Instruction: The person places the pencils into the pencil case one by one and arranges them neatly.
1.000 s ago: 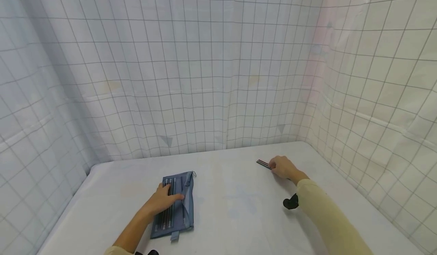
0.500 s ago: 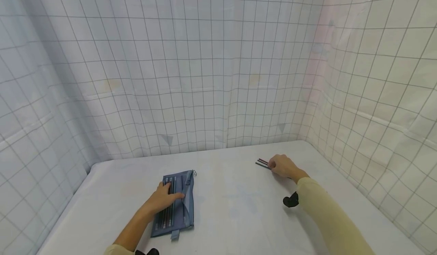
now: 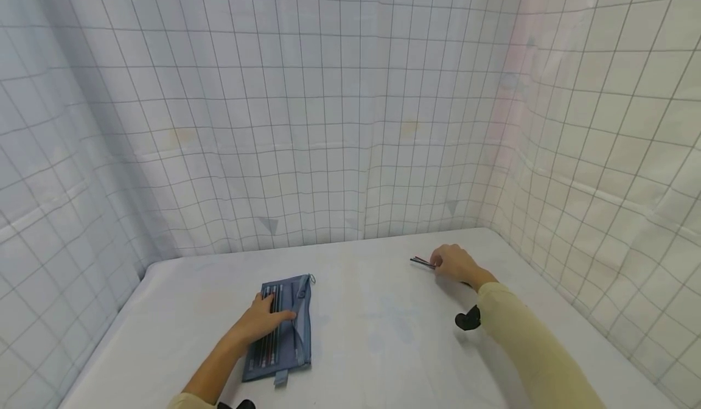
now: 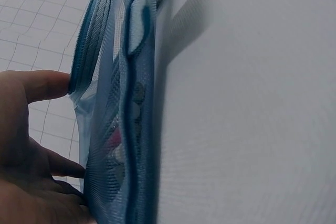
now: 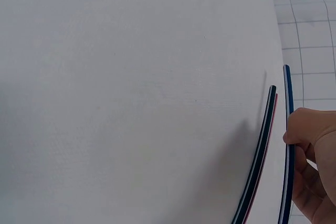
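A blue mesh pencil case (image 3: pixel 287 330) with several pencils (image 3: pixel 265 351) showing inside lies on the left of the table. My left hand (image 3: pixel 260 324) rests on it with fingers spread, the thumb toward the zipper side. In the left wrist view, the thumb and a fingertip touch the edge of the case (image 4: pixel 128 129). On the far right, my right hand (image 3: pixel 454 264) pinches a dark blue pencil (image 5: pixel 288 93) between thumb and finger, above the tabletop. Beside it, a dark pencil (image 5: pixel 257 156) and a red one (image 5: pixel 269 129) lie close together on the table.
The white-covered table (image 3: pixel 361 336) stands against grid-patterned curtains (image 3: pixel 328 123) at the back and both sides. A metal ring (image 3: pixel 312 279) hangs at the case's far corner, and a fabric tab (image 3: pixel 281 378) sticks out at its near end.
My right hand has risen slightly, and the pencil in its grip now angles across the others, which were fanned apart. The left hand and the case have stayed in place.
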A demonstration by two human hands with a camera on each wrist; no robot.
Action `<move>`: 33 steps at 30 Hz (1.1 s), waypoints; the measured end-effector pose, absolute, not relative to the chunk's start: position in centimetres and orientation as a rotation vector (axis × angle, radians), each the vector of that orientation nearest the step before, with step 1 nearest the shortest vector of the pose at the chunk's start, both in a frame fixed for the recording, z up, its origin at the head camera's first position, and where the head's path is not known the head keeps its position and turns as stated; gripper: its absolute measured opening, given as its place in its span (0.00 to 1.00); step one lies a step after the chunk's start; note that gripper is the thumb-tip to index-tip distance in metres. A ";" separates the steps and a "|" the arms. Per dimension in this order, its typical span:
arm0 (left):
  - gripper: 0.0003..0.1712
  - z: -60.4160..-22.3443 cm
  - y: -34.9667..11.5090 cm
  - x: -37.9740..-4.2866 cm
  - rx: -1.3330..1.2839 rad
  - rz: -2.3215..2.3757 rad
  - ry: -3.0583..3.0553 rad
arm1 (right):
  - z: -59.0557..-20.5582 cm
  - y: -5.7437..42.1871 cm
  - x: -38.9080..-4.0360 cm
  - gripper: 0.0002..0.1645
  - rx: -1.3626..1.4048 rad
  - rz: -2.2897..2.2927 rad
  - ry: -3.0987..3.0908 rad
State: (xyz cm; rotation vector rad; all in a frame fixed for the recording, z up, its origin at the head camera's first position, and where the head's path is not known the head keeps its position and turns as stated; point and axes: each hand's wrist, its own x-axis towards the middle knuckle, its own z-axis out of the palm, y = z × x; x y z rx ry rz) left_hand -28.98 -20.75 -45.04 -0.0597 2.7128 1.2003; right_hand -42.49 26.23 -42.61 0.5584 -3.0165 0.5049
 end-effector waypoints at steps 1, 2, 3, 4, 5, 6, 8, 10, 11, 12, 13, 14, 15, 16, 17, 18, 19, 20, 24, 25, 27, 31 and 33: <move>0.56 -45.0 -20.8 -29.0 -0.060 1.198 2.714 | -42.6 26.3 -42.6 0.15 0.560 0.499 -3.014; 0.57 -45.1 -20.8 -29.0 -0.056 1.195 2.716 | -42.5 26.3 -42.6 0.15 0.565 0.494 -3.014; 0.57 -45.1 -20.8 -29.1 -0.054 1.193 2.717 | -42.4 26.3 -42.6 0.15 0.567 0.494 -3.014; 0.57 -45.1 -20.8 -29.1 -0.053 1.191 2.718 | -42.4 26.3 -42.7 0.15 0.561 0.498 -3.018; 0.57 -45.1 -20.8 -29.1 -0.052 1.191 2.719 | -42.3 26.3 -42.7 0.15 0.561 0.501 -3.019; 0.57 -45.1 -20.9 -29.1 -0.049 1.194 2.718 | -42.2 26.2 -42.6 0.15 0.565 0.506 -3.017; 0.58 -45.2 -20.9 -29.1 -0.044 1.197 2.718 | -42.1 26.2 -42.6 0.15 0.571 0.514 -3.011; 0.58 -45.2 -20.9 -29.1 -0.044 1.201 2.716 | -42.1 26.0 -42.6 0.15 0.573 0.532 -3.006; 0.58 -45.2 -21.0 -29.1 -0.041 1.197 2.719 | -42.0 25.9 -42.5 0.16 0.582 0.535 -3.003; 0.58 -45.2 -21.0 -29.1 -0.039 1.194 2.721 | -42.0 25.8 -42.5 0.16 0.589 0.540 -3.001; 0.59 -45.3 -21.0 -29.1 -0.040 1.191 2.723 | -42.0 25.6 -42.5 0.16 0.595 0.551 -2.996; 0.58 -45.2 -21.0 -29.1 -0.043 1.191 2.720 | -42.0 25.4 -42.5 0.16 0.601 0.564 -2.991; 0.59 -45.2 -21.0 -29.1 -0.044 1.188 2.720 | -42.0 25.2 -42.5 0.16 0.607 0.579 -2.985; 0.58 -45.2 -21.0 -29.1 -0.045 1.189 2.719 | -42.0 25.0 -42.4 0.16 0.610 0.588 -2.976; 0.58 -45.2 -21.0 -29.1 -0.047 1.189 2.717 | -42.0 24.7 -42.5 0.16 0.614 0.594 -2.972; 0.58 -45.2 -21.0 -29.1 -0.049 1.193 2.713 | -42.0 24.5 -42.5 0.16 0.618 0.608 -2.965; 0.58 -45.1 -20.9 -29.0 -0.054 1.196 2.708 | -42.1 24.2 -42.5 0.15 0.615 0.620 -2.960; 0.58 -45.1 -20.9 -29.0 -0.056 1.199 2.704 | -42.1 24.0 -42.5 0.15 0.615 0.630 -2.955; 0.59 -45.0 -20.9 -28.9 -0.056 1.198 2.696 | -42.5 22.8 -42.3 0.13 0.599 0.676 -2.952; 0.59 -45.0 -20.9 -28.9 -0.057 1.196 2.696 | -42.6 22.5 -42.2 0.13 0.599 0.685 -2.948; 0.58 -45.0 -20.9 -28.9 -0.056 1.201 2.688 | -42.7 21.8 -42.1 0.11 0.591 0.728 -2.941; 0.58 -44.8 -20.8 -28.9 -0.056 1.205 2.684 | -42.7 20.4 -41.7 0.10 0.567 0.835 -2.920; 0.58 -44.7 -20.8 -28.9 -0.053 1.200 2.687 | -42.7 19.7 -41.5 0.09 0.532 0.920 -2.919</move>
